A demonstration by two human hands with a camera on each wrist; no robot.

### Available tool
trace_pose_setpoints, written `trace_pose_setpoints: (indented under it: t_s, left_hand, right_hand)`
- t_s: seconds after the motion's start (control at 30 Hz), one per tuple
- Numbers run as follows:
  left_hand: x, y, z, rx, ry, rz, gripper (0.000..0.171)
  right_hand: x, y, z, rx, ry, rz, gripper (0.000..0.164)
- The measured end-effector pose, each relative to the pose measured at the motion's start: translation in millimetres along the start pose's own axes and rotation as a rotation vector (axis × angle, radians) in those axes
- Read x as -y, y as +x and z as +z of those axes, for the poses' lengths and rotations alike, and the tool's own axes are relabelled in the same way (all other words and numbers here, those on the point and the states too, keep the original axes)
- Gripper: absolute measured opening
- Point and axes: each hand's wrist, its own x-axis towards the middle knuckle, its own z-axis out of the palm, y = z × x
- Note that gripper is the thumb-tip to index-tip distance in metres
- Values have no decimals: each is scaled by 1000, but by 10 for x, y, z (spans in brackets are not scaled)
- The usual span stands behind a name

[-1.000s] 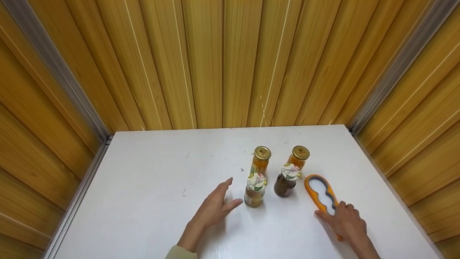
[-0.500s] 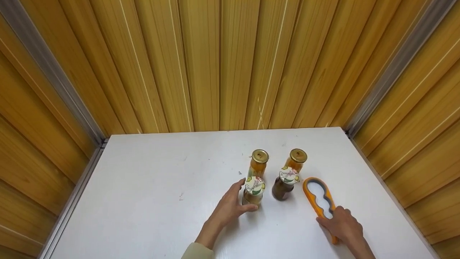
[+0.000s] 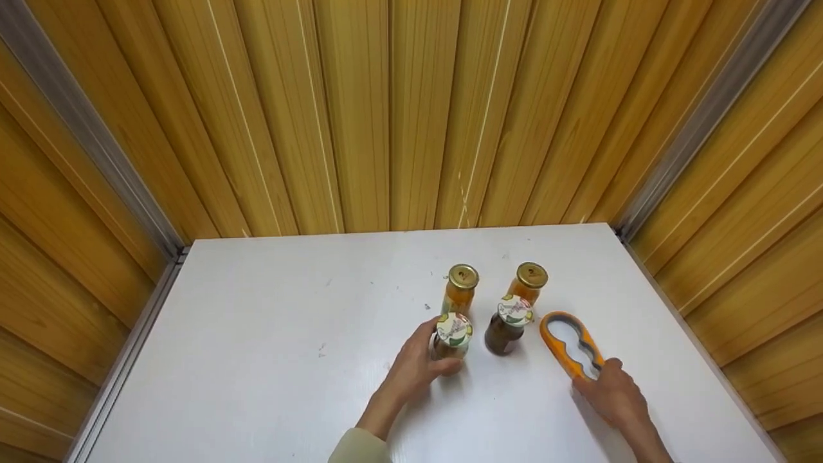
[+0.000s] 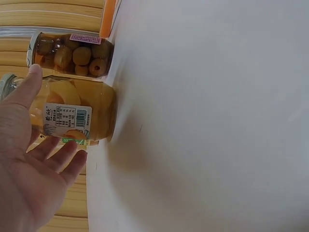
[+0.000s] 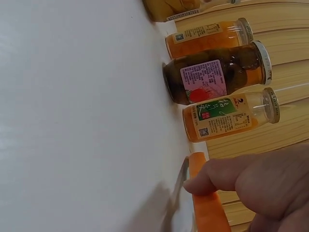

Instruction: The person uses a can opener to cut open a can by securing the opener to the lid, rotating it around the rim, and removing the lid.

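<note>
Gripping upright yellow-filled glass jar with patterned white lid in left hand, lower centre-right; gripping elongated orange-and-grey opener in right hand, lower right, slanted lengthwise up-left, with dark-filled glass jar between.

Table: white, smooth, with small dark marks scattered beyond and left of the jars
Front left jar: upright on it, pale fruit pieces in amber liquid, white patterned lid
Front right jar: upright, dark round pieces, pink label, similar patterned lid
Back left jar: upright, orange contents, gold lid
Back right jar: upright, gold lid, orange contents
Orange opener: right of the jars; whether flat or lifted is unclear
</note>
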Motion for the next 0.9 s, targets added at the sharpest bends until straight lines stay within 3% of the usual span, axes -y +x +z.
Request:
trace_pose_setpoints:
  t_s: [0.13,0.4,0.63,0.9]
  left_hand:
    - [-15,49,56,-6,-28,23,79]
    - [-15,101,146,-21,-78,-9,74]
    - [-4,101,152,-11,-83,5,70]
    - [9,103,117,9,-103,-20,71]
  right_hand:
    - [1,-27,-7,-12,10,20,63]
    - [109,-153,-87,-96,12,0,76]
    - [264,-320,-157,-146,38,-77,73]
    - [425,-441,-259,-176,52,-114,85]
